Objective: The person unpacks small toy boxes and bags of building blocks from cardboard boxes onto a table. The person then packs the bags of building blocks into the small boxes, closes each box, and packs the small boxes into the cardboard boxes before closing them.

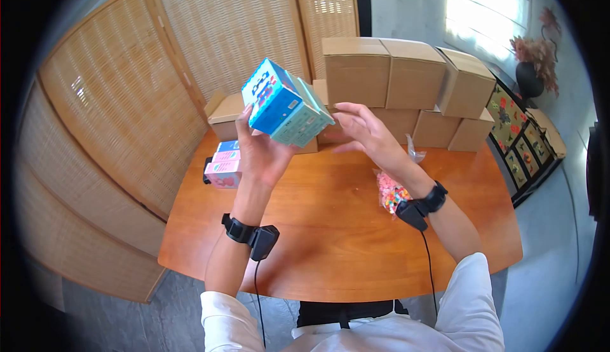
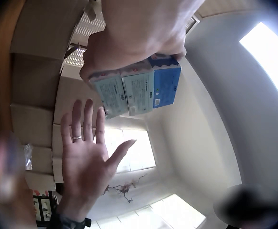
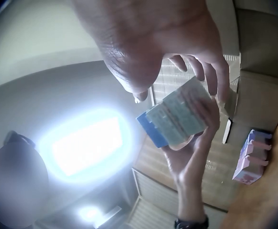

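Note:
In the head view the left hand point(image 1: 267, 158) holds up a stack of small boxes, a blue box point(image 1: 274, 101) and pale green boxes point(image 1: 305, 123), with thumb and fingers around them. The left wrist view shows two pale green boxes point(image 2: 138, 93) beside the blue box point(image 2: 165, 87), side by side in that grip. The right hand point(image 1: 368, 133) is raised just right of the boxes, apart from them; its fingers point(image 2: 88, 119) are spread with a ring on one, and the palm holds nothing.
Pink and blue boxes point(image 1: 224, 168) stand at the table's left. A bag of colourful pieces point(image 1: 393, 193) lies under the right forearm. Stacked cardboard boxes point(image 1: 356, 72) line the back; a woven screen point(image 1: 114, 91) stands left. Cables point(image 1: 431, 269) hang from both wrist cameras.

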The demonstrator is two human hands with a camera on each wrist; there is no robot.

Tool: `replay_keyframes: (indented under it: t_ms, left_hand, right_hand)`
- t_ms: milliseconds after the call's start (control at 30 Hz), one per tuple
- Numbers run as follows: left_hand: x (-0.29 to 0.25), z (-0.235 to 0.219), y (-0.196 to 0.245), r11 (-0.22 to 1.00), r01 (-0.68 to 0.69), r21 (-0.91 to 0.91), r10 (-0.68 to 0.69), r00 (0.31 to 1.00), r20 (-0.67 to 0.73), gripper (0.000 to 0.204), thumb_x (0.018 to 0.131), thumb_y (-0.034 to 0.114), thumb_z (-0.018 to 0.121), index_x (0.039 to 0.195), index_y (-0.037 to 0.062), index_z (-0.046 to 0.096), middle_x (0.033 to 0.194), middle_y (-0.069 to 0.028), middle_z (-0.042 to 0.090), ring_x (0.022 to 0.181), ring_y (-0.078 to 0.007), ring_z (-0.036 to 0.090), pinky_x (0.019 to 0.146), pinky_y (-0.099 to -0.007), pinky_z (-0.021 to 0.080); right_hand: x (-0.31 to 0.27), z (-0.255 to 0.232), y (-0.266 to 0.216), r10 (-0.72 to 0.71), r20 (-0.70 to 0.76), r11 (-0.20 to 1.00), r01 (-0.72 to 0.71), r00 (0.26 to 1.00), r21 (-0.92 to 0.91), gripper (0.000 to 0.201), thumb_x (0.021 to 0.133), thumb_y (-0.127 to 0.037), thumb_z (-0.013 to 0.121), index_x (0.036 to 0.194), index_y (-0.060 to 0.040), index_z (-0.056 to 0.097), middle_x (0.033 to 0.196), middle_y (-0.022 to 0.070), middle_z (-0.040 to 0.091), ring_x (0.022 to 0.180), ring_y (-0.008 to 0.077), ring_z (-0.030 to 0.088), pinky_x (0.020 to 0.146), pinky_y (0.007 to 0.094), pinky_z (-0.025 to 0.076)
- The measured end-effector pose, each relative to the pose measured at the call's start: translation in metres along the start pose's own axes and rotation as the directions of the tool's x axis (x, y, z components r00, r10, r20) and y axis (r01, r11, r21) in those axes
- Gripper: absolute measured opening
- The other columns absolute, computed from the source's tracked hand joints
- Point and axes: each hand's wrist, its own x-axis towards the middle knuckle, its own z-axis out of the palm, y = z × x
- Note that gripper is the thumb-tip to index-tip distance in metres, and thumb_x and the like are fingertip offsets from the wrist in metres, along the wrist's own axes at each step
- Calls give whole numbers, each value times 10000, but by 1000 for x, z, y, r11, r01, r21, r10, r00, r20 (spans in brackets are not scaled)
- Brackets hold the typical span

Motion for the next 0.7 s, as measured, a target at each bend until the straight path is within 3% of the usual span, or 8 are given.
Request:
replay_keyframes:
  t_ms: [100, 267, 333, 367, 433, 467, 533, 700]
  left_hand:
    - [14, 13, -28, 996, -49, 77, 36, 987, 159, 554, 974, 532, 601, 1413, 197, 561, 1418, -22, 603, 1288, -254, 552, 998, -469, 452]
    - [25, 47, -68, 993, -82, 87, 59, 969, 240, 565, 976, 518, 597, 1426, 179, 549, 1398, -19, 619, 1295, -246, 558, 1067, -495, 439]
    - [26, 57, -76, 1000, -4, 5, 3, 977, 212, 606, 958, 537, 615, 1440, 179, 537, 1415, -35, 605, 1320, -268, 540, 1100, -528, 417]
    - [21, 63, -76, 999, 48, 22, -51, 982, 184, 647, 932, 566, 639, 1441, 180, 541, 1437, -56, 584, 1334, -291, 524, 1092, -546, 416]
    - [19, 65, -77, 996, 93, 5, -92, 984, 152, 658, 924, 576, 643, 1442, 183, 543, 1445, -63, 576, 1339, -298, 517, 1083, -548, 419]
    - [19, 63, -79, 990, 137, -14, -135, 984, 118, 669, 917, 586, 648, 1444, 186, 545, 1453, -70, 568, 1344, -304, 510, 1075, -550, 422]
    - [22, 57, -81, 984, 180, -12, -177, 977, 121, 662, 927, 586, 632, 1447, 185, 544, 1446, -64, 574, 1327, -286, 528, 1060, -520, 437]
    - [24, 51, -91, 947, 257, 194, -277, 957, 86, 649, 966, 575, 589, 1455, 153, 522, 1446, -65, 576, 1311, -261, 553, 1060, -487, 449]
  right_hand:
    - [-23, -5, -19, -37, 6, 999, 37, 999, 33, 792, 1001, -346, 715, 1537, 33, 273, 1453, 205, 499, 1204, 256, 638, 943, 364, 573]
    - [-39, -15, -32, -158, -91, 985, 150, 983, -89, 829, 927, -216, 808, 1541, 18, 302, 1436, 185, 513, 1222, 249, 625, 992, 381, 557]
    - [-47, -24, -37, -181, -120, 908, 119, 976, -402, 840, 892, -155, 819, 1567, -49, 331, 1461, 187, 489, 1236, 291, 616, 1003, 395, 547]
    - [-50, -27, -40, -183, -126, 907, 118, 975, -403, 840, 892, -155, 819, 1567, -49, 331, 1461, 187, 489, 1236, 291, 616, 1003, 395, 547]
    - [-55, -32, -45, -481, 2, 347, 193, 877, -918, 869, 834, -90, 802, 1584, -162, 371, 1552, 188, 405, 1320, 347, 549, 1062, 437, 505]
    - [-54, -35, -47, -476, 0, 352, 190, 879, -917, 869, 834, -90, 802, 1584, -162, 371, 1552, 188, 405, 1320, 347, 549, 1062, 437, 505]
    - [-49, -42, -49, -579, 279, -335, 88, 766, -938, 905, 771, -6, 769, 1569, -225, 401, 1613, 132, 353, 1430, 370, 431, 1165, 503, 416]
    - [-45, -30, -28, -503, 373, -441, 139, 779, -886, 848, 796, -68, 752, 1538, -323, 430, 1659, 52, 298, 1489, 396, 330, 1199, 596, 357]
